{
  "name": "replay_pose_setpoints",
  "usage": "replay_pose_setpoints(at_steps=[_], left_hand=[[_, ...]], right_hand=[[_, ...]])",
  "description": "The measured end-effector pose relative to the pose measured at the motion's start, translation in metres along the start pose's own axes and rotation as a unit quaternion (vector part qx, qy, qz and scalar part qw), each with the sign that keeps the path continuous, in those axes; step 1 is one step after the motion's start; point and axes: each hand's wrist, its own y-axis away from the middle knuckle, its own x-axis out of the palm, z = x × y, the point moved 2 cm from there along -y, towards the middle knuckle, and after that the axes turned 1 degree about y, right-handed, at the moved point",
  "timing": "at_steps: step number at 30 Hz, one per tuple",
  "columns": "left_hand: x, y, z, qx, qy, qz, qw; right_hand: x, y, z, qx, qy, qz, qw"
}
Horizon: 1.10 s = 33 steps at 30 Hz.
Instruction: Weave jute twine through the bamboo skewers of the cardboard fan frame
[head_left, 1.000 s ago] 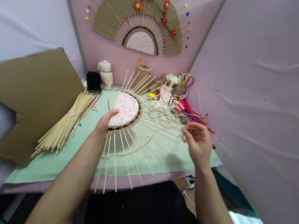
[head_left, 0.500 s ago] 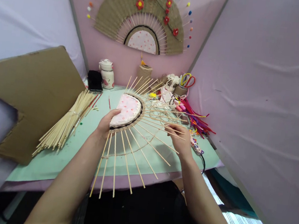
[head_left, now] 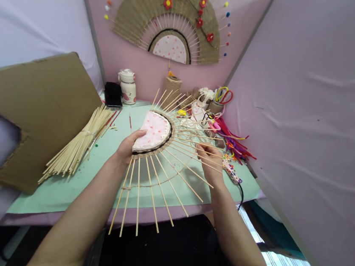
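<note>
My left hand (head_left: 128, 145) grips the straight edge of a half-round fan base (head_left: 156, 131), its thumb on the pink-spotted white face. Black cord and twine rim the curved side. Thin wooden sticks (head_left: 155, 184) spread out from that rim like rays. A strand of twine (head_left: 150, 186) runs across the lower sticks partway along their length. Among the sticks on the right, my right hand (head_left: 208, 158) is closed in a pinch at the twine; the fingertips are partly hidden behind sticks.
A bundle of sticks (head_left: 78, 147) and a cardboard sheet (head_left: 38, 117) lie left. Behind stand a white bottle (head_left: 127, 88), a black phone (head_left: 113, 95) and a twine spool (head_left: 171, 90). Right are pipe cleaners (head_left: 232, 139) and a glue gun (head_left: 232, 171). A finished fan (head_left: 133, 15) hangs on the wall.
The fan base has shifted slightly to the right with my left hand. My right hand has moved a little, its fingers still pinched among the right-hand sticks.
</note>
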Motion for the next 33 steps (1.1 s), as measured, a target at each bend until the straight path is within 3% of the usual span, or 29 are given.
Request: replay_pose_setpoints(at_steps=[20,29,33], left_hand=[[0.001,0.002,0.002,0.011,-0.018,0.030,0.999],[-0.003,-0.003,-0.002,-0.001,0.016,-0.010,1.000],[-0.005,-0.004,-0.006,0.011,0.040,-0.017,0.999]], right_hand=[[0.003,-0.004,-0.012,0.009,-0.003,0.002,1.000],[-0.007,-0.010,-0.025,0.028,0.004,0.020,0.999],[-0.017,-0.009,-0.023,-0.014,0.022,-0.057,0.998]])
